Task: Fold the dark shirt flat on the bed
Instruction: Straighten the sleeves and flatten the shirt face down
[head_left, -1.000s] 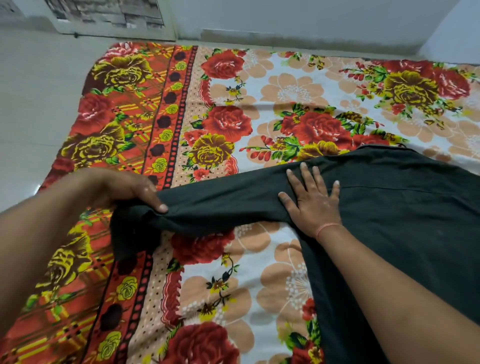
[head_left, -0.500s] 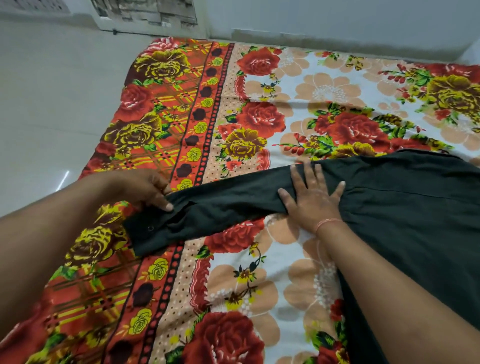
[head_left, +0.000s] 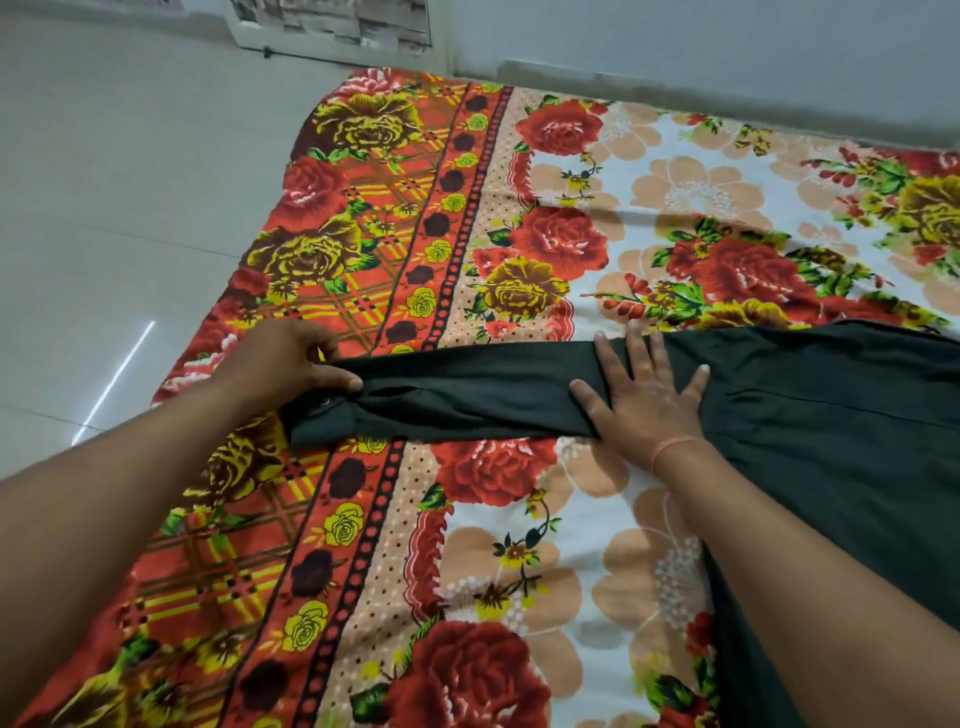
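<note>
At nine o'clock the left hand (head_left: 288, 364) pinches the cuff (head_left: 324, 423) of the dark green fabric shirt (head_left: 831, 452), apparently stretching its long sleeve (head_left: 467, 400) smooth, while the right hand (head_left: 647, 400), flat and spread, pins the shoulder end.

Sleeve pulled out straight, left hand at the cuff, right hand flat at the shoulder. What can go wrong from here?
1. The sleeve is puckered by the cuff, where the left hand pinches it. Folded over like that, creases would likely get trapped.
2. Only the right hand, pressed flat, anchors the shirt. A hard pull on the sleeve may drag the body askew on the bedsheet.
</note>
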